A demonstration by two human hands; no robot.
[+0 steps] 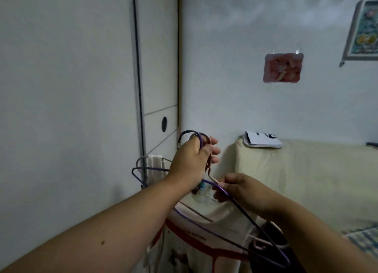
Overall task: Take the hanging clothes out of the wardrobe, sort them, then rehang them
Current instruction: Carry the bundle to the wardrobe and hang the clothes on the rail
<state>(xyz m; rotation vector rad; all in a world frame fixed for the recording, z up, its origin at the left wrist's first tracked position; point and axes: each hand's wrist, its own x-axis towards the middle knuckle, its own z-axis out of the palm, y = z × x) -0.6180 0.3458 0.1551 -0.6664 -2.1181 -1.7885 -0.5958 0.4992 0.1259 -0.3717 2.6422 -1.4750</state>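
The left hand (190, 162) clenches a bunch of hanger hooks (189, 131). The right hand (241, 187) pinches a purple hanger (255, 225). A white garment (225, 213) hangs just below its fingers.

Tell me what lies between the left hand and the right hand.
In the head view, hanger wire bridges them: the neck of a pale hanger and the shoulder of the purple hanger run from the left hand to the right hand.

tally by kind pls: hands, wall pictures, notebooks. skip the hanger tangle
Hands: 2 (left hand grips the hanger hooks; right hand holds a purple hanger)
Wall pictures: 2 (pink print, framed picture)
Notebooks: 1
Total: 5
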